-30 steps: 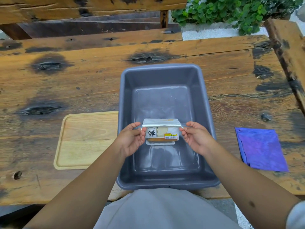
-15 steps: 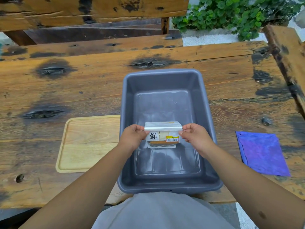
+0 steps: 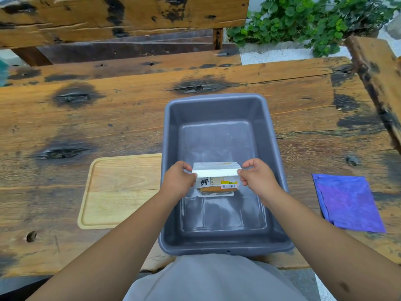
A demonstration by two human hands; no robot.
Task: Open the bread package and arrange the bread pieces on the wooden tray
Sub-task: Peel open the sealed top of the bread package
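Tub [image 3: 271,135]: centre of surface [image 3: 130,118], near front edge.
Wooden tray [image 3: 121,192]: left of tub, touching it.
Cloth [image 3: 347,203]: right of tub, apart.
Bread package [image 3: 217,181]: over the tub, between both hands.
Plants [image 3: 314,22]: behind surface, right.

Bread pkg [image 3: 217,178] pinched betw. L hand [image 3: 178,181] & R hand [image 3: 258,179], above grey tub [image 3: 217,101].

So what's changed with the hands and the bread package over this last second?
Both hands, left hand and right hand, have shifted from pinching the sides of the bread package to gripping its top corners, as if pulling it apart. It remains sealed, held over the grey tub. The wooden tray and purple cloth are unchanged.
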